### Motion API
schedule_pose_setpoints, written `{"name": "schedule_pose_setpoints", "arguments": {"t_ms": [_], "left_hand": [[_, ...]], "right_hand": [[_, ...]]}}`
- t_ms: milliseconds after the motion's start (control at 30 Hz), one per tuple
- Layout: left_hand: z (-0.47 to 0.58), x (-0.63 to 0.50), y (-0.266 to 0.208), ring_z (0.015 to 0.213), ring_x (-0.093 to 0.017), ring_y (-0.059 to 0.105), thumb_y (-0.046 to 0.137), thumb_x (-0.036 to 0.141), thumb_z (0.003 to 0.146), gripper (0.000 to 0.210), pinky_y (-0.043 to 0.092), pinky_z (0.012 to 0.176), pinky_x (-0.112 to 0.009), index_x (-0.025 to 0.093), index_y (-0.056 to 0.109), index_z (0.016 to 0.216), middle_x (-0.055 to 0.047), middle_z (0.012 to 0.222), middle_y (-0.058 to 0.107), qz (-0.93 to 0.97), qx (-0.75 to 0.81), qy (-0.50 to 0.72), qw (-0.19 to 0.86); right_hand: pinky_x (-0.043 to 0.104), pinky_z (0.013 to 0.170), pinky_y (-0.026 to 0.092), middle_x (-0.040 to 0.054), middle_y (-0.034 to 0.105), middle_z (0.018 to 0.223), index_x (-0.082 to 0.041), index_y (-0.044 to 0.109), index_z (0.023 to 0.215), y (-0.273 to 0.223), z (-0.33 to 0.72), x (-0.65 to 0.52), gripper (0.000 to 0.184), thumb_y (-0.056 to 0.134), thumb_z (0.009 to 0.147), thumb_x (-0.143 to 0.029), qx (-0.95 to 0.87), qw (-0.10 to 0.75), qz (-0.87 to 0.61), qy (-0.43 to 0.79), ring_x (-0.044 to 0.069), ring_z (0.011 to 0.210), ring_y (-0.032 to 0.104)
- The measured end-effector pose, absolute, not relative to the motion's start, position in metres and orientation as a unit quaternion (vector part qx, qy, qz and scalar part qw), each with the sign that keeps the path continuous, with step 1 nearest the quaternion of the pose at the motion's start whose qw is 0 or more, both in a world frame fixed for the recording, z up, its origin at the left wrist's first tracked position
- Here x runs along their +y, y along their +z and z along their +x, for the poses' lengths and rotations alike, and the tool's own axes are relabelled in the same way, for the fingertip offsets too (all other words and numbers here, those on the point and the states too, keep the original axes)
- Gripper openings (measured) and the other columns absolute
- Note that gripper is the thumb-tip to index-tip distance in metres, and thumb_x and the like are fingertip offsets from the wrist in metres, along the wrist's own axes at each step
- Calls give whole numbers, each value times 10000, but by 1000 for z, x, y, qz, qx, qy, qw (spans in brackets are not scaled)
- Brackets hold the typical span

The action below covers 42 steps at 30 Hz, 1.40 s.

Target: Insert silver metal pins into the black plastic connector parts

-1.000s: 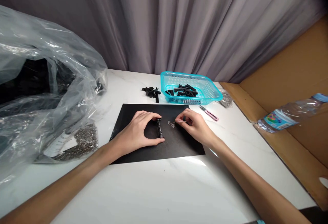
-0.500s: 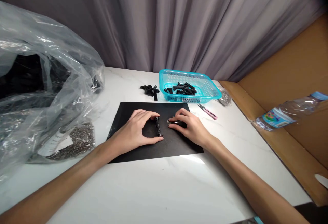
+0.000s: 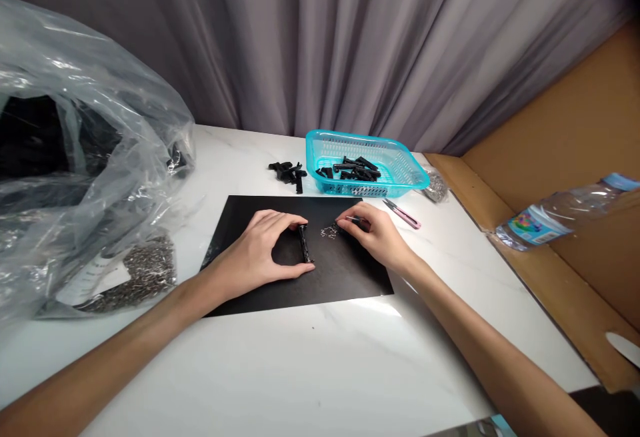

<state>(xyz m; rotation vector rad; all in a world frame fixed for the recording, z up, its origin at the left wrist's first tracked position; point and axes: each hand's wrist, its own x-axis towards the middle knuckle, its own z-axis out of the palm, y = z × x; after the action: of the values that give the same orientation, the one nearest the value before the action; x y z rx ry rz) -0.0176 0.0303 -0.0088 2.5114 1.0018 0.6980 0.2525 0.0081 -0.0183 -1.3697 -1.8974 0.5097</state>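
Note:
Between the thumb and fingers of my left hand [image 3: 263, 245] a narrow black plastic part [image 3: 304, 244] is gripped by its two ends, over the black mat [image 3: 345, 277]. My right hand [image 3: 373, 230] is closed in a pinch at a small pile of tiny metal pieces [image 3: 330, 230], perhaps springs, on the mat. A slim dark tool [image 3: 356, 221] with a metallic sheen shows between its thumb and fingers; its kind and tip are hidden. Whether the fingertips also hold a metal piece is too small to tell.
Behind the mat stand a turquoise basket [image 3: 415, 174] of black parts and a loose heap of black parts [image 3: 289, 174]. Pink-handled snips [image 3: 403, 214] lie right. Clear plastic bags [image 3: 125, 110] crowd the left, one with metal pieces [image 3: 150, 274]. A bottle [image 3: 565, 214] lies far right.
My right hand has shifted slightly up and away from the left hand, uncovering more of the tiny metal pieces. My left hand keeps its grip on the black part. The view has shifted slightly.

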Motion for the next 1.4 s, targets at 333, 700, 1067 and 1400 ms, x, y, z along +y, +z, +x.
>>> {"name": "schedule_pose_setpoints", "arguments": {"t_ms": [333, 700, 1067, 1400], "left_hand": [[-18, 31, -10, 1196, -308, 563, 806, 587, 760, 626, 476, 1067, -481, 244, 641, 1258, -66, 1178, 679, 883, 353, 250, 180], [-17, 30, -10, 1169, -302, 571, 814, 571, 762, 616, 479, 1045, -469, 239, 638, 1250, -64, 1152, 681, 886, 344, 256, 175], [-18, 29, -10, 1194, -306, 555, 795, 599, 771, 634, 475, 1062, -474, 241, 630, 1268, -67, 1178, 671, 886, 351, 247, 177], [-18, 27, -7, 1247, -310, 530, 846, 551, 703, 636, 485, 1071, -478, 271, 616, 1225, -54, 1207, 664, 885, 342, 229, 216]], "right_hand": [[335, 778, 515, 67, 642, 1070, -252, 766, 1129, -4, 257, -3, 196, 616, 1002, -247, -837, 286, -453, 109, 185, 867, 644], [339, 795, 538, 84, 628, 1132, -239, 725, 1109, -4, 256, -7, 152, 606, 1016, -250, -862, 236, -442, 83, 205, 952, 651], [273, 623, 425, 5, 734, 866, -211, 699, 894, 6, 259, -4, 102, 686, 972, -275, -775, 341, -485, 217, 132, 693, 586], [291, 689, 480, 35, 744, 958, -229, 757, 944, -2, 254, -4, 88, 683, 971, -269, -781, 346, -460, 240, 168, 835, 661]]}}
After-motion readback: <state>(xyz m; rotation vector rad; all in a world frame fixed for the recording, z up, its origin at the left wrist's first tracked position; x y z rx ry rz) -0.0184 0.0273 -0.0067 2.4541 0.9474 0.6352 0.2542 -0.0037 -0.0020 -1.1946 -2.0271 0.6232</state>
